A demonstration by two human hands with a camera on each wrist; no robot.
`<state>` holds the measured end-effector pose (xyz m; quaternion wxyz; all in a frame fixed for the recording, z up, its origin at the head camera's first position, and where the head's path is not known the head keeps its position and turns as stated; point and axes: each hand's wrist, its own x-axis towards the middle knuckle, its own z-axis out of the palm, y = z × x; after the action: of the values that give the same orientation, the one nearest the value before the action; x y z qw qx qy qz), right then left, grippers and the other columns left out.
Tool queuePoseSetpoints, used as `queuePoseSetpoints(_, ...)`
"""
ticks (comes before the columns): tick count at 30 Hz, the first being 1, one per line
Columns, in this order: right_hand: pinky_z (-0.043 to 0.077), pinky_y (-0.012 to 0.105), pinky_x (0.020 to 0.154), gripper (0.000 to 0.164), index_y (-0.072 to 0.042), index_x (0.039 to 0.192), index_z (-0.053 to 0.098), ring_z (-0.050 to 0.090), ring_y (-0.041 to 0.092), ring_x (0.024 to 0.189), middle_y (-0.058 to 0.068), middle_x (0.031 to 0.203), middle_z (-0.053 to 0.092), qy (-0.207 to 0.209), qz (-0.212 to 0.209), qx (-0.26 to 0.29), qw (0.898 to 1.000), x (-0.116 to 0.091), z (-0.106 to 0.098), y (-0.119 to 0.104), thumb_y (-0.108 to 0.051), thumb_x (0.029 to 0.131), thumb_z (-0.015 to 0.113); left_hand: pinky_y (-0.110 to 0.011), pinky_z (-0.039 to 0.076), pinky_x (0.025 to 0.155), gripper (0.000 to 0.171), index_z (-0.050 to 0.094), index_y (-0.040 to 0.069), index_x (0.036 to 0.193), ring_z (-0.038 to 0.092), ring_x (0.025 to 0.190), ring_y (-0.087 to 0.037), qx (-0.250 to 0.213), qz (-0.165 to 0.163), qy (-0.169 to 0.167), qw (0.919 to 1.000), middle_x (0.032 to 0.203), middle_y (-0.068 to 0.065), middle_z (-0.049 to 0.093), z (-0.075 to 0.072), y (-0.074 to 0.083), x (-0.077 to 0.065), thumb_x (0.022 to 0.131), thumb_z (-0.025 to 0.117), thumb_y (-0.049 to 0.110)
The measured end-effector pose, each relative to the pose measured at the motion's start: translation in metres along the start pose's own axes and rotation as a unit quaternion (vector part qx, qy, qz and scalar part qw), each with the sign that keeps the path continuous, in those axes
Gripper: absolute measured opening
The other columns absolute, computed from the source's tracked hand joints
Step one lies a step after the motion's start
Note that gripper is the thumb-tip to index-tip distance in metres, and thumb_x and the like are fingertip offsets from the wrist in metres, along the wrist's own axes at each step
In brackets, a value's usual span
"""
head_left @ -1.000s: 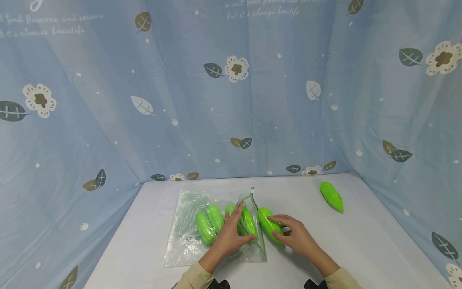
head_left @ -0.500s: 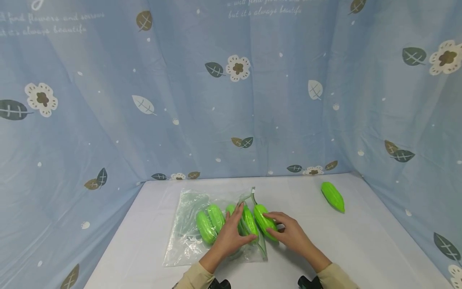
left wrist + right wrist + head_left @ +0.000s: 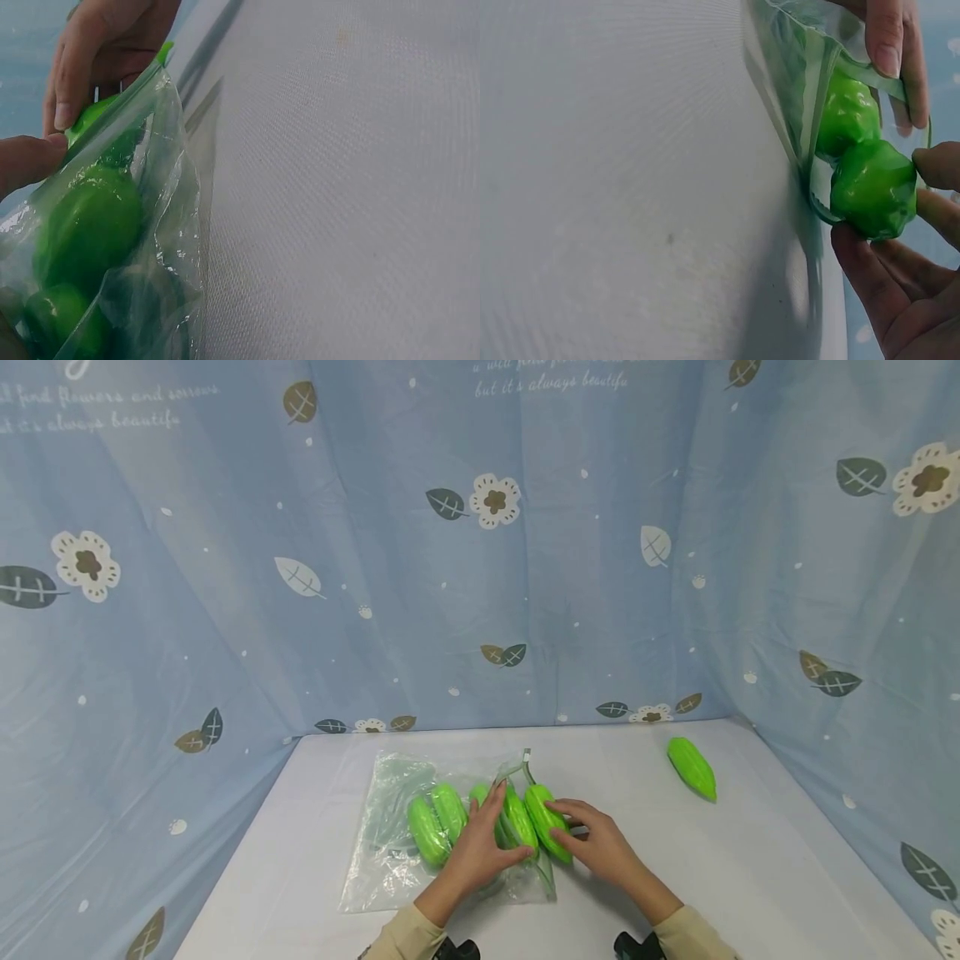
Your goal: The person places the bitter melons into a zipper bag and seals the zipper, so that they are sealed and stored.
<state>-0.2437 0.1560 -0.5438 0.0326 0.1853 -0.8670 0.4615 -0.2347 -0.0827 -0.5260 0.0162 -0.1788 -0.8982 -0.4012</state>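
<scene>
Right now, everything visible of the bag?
The bag is clear, plastic-looking, creased and glossy, with a greenish strip along its mouth. It lies on the white table, mouth open to the right, green gourds inside. The left hand touches the mouth edge; another gourd, held by the right hand, sits at the mouth.

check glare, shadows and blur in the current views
Head: bright, no obvious motion blur, small glints on the plastic bag; left wrist: dimmer, glare streaks along the bag's folds; right wrist: also dim, dark shadow across the white tabletop, highlights on the nearest green vegetable.
</scene>
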Motion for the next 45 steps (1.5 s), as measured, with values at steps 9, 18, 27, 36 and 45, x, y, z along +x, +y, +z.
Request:
queuePoseSetpoints(9, 0.059, 0.032, 0.085, 0.044, -0.018, 0.137, 0.065, 0.069, 0.031, 0.109, 0.011, 0.140, 0.061, -0.010, 0.005, 0.023, 1.000, 0.0000, -0.0026, 0.0018, -0.030, 0.096, 0.073, -0.071, 0.027, 0.112, 0.109, 0.022, 0.012, 0.163, 0.019, 0.144, -0.060, 0.008, 0.009, 0.011, 0.9999, 0.166, -0.014, 0.023, 0.0000, 0.0011, -0.0014, 0.081, 0.086, 0.043)
queuePoseSetpoints(18, 0.058, 0.030, 0.086, 0.047, -0.017, 0.138, 0.064, 0.069, 0.029, 0.107, 0.012, 0.141, 0.060, -0.028, 0.000, 0.043, 0.999, 0.0004, -0.0047, 0.0011, -0.035, 0.096, 0.073, -0.072, 0.029, 0.110, 0.110, 0.020, 0.015, 0.164, 0.020, 0.144, -0.059, 0.004, 0.002, 0.005, 1.0000, 0.166, -0.016, 0.024, -0.0003, 0.0027, -0.0011, 0.081, 0.086, 0.043)
queuePoseSetpoints(27, 0.058, 0.040, 0.091, 0.049, -0.019, 0.139, 0.064, 0.068, 0.028, 0.110, 0.011, 0.142, 0.059, -0.034, 0.019, 0.061, 0.997, 0.0026, -0.0040, -0.0024, -0.038, 0.095, 0.073, -0.068, 0.030, 0.112, 0.110, 0.020, 0.014, 0.164, 0.024, 0.145, -0.056, 0.015, 0.011, 0.004, 0.9998, 0.165, -0.015, 0.026, -0.0013, 0.0051, 0.0000, 0.081, 0.086, 0.044)
queuePoseSetpoints(36, 0.056, 0.047, 0.095, 0.049, -0.015, 0.142, 0.061, 0.067, 0.032, 0.114, 0.015, 0.145, 0.057, -0.049, 0.018, 0.070, 0.996, 0.0049, -0.0027, -0.0044, -0.036, 0.098, 0.069, -0.069, 0.030, 0.112, 0.109, 0.021, 0.013, 0.164, 0.024, 0.145, -0.056, 0.013, 0.017, 0.002, 0.9998, 0.166, -0.014, 0.025, -0.0014, 0.0064, 0.0001, 0.081, 0.085, 0.045)
queuePoseSetpoints(45, 0.057, 0.042, 0.093, 0.047, -0.015, 0.142, 0.062, 0.065, 0.029, 0.114, 0.013, 0.142, 0.060, -0.058, 0.019, 0.081, 0.995, 0.0074, -0.0039, -0.0019, -0.033, 0.099, 0.069, -0.070, 0.032, 0.110, 0.109, 0.018, 0.017, 0.165, 0.025, 0.143, -0.058, 0.017, 0.010, 0.000, 0.9998, 0.166, -0.016, 0.024, -0.0024, 0.0081, -0.0003, 0.083, 0.084, 0.046)
